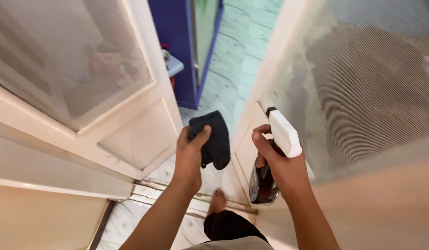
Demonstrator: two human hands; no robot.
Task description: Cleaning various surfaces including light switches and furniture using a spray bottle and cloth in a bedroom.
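Closest to us, at the bottom of the view, sit our dark trouser leg (226, 224) and a bare foot (217, 201) on the pale marbled floor (251, 51), w/ the foot just short of the door threshold (177, 190). We take the spray bottle (275, 153) as our landmark: it's in our right hand (279, 164), fingers curled tight round its neck, index finger up at the front by the trigger; its white head points up and to the left, its dark shiny body hangs below the fist. Left of the bottle, near but not touching it, our left hand (189, 155) is closed on a black cloth (212, 139), thumb pressed across the top front, fabric bunched & drooping to the right of the palm. Right of the bottle & just behind it stands a cream door leaf (362, 203) w/ a big frosted ribbed glass pane (376, 92); can't tell if the bottle touches the frame, it looks v. close. Well left of the bottle, beyond the cloth, is the other cream door leaf (135, 139), also w/ a frosted pane (71, 60) above a plain lower panel; blurred shapes show thru the glass, too vague to name. Above the bottle, thru the gap btwn the two leaves, the floor runs on to a blue cabinet (182, 51) standing upright. Both forearms come up from the bottom edge, one each side of the foot
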